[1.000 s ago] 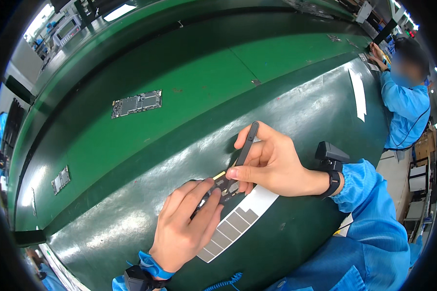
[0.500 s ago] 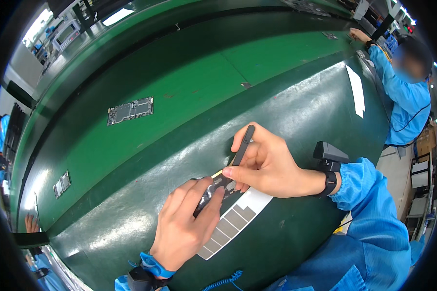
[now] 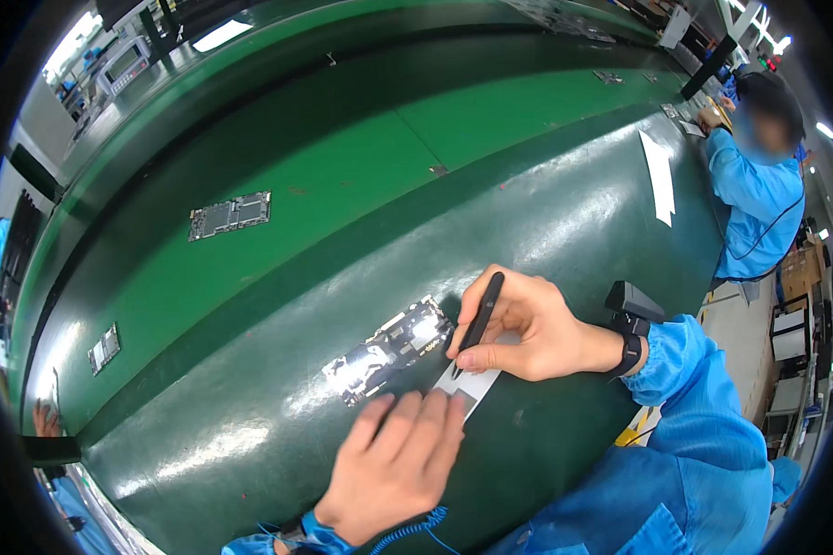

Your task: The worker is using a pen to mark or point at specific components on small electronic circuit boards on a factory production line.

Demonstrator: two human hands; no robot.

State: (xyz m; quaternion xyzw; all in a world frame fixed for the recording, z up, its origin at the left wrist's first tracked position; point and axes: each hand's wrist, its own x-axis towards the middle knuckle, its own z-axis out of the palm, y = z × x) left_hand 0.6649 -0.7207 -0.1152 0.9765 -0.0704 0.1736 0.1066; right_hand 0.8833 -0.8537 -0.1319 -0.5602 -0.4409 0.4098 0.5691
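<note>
My right hand (image 3: 541, 335) is closed around slim black tweezers (image 3: 483, 319), held like a pen. Their tips point down onto a white sheet of grey stickers (image 3: 487, 381). Over the same sheet lies my left hand (image 3: 393, 467), its fingers stretched out and slightly blurred, covering most of the sheet. Just beyond my left fingertips a long circuit board (image 3: 389, 350) with dark and shiny patches rests on the green mat. Neither hand touches the board.
Further off on the green bench lie another circuit board (image 3: 231, 215) and a smaller board (image 3: 105, 350) at the left. A white strip (image 3: 658, 180) lies at the right, near a seated co-worker (image 3: 759, 185) in blue. A coiled blue cord (image 3: 407, 530) runs by my left wrist.
My left hand has let go of the circuit board and moved right and nearer onto the sticker sheet. The tweezers have gone from the board to the sheet.
</note>
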